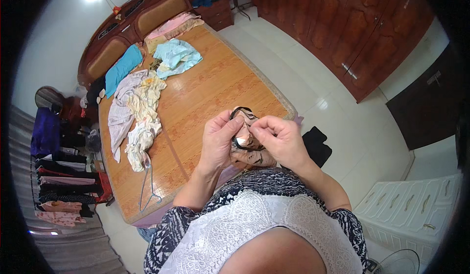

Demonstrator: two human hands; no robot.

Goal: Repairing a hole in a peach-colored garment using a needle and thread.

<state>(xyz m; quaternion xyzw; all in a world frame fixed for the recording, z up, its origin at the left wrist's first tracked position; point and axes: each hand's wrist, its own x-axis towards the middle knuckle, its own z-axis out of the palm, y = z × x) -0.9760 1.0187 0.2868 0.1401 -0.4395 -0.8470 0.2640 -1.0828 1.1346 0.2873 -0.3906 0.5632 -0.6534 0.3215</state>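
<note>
My left hand [220, 138] grips a beige patterned cloth item [253, 157] with a black band at its upper part, thumb on top. On the item's other side my right hand [277, 136] pinches its edge or something fine between thumb and forefinger; what exactly is too small to tell. The item is close in front of my waist, above the near edge of the bed. A bed with a woven mat [205, 86] lies beyond my hands. Crumpled light garments [145, 101] lie on its left part, and a blue clothes hanger [149, 195] rests near the mat's near left edge.
A light blue cloth [178, 57] and pillows lie towards the headboard. Hanging clothes [68, 180] line the left side. Black cloth [316, 147] is on the tiled floor right of the bed. A white chest of drawers [407, 208] and a fan [398, 263] stand at the lower right.
</note>
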